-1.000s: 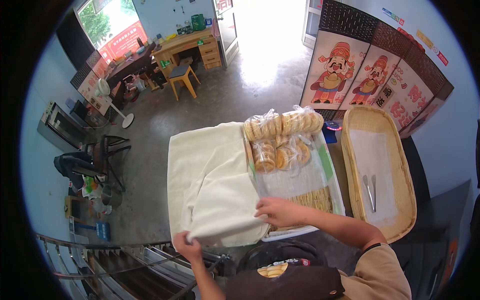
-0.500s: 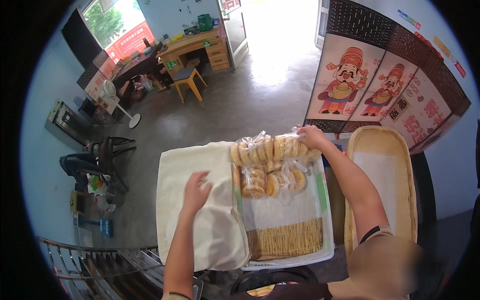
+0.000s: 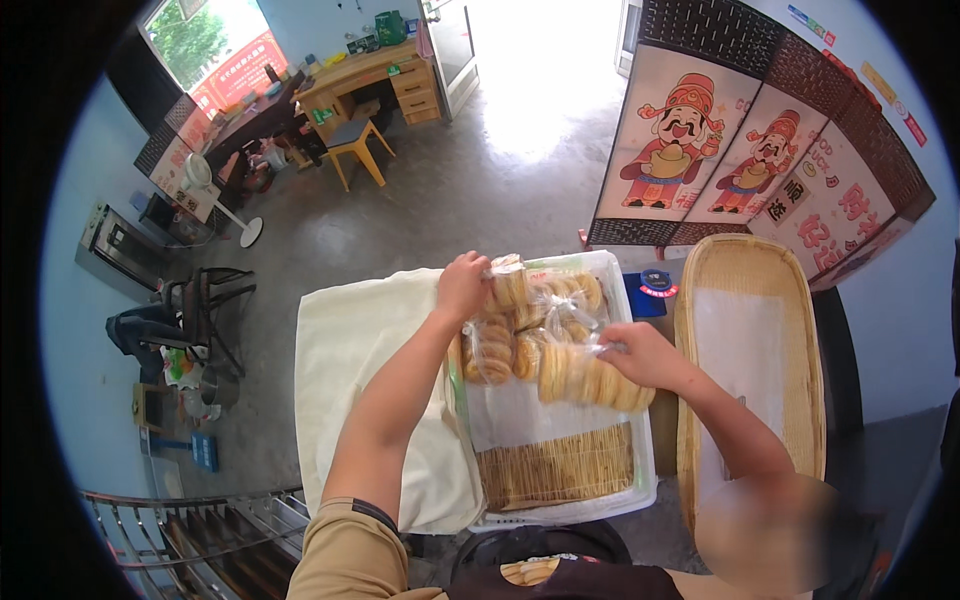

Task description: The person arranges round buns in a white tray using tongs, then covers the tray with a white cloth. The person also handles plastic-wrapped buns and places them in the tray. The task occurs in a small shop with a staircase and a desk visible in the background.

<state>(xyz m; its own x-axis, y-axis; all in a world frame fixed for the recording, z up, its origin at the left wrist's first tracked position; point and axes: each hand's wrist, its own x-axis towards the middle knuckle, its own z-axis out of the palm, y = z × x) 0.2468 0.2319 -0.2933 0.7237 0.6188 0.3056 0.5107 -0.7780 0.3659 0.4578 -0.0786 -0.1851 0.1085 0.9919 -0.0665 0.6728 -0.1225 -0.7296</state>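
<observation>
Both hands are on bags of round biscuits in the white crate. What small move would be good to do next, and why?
Probably lift the right hand's bag of biscuits clear of the white crate. The right hand already grips its plastic top, and the bag lies loose on the others. The left hand holds another bag at the far edge, beside the cream cloth, so that one can follow.

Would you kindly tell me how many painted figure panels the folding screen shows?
2 clear ones: the near red-and-white figure panel sits at the folding screen's left end, the second figure panel just right of it. Further panels toward the right edge are cut off.
</observation>
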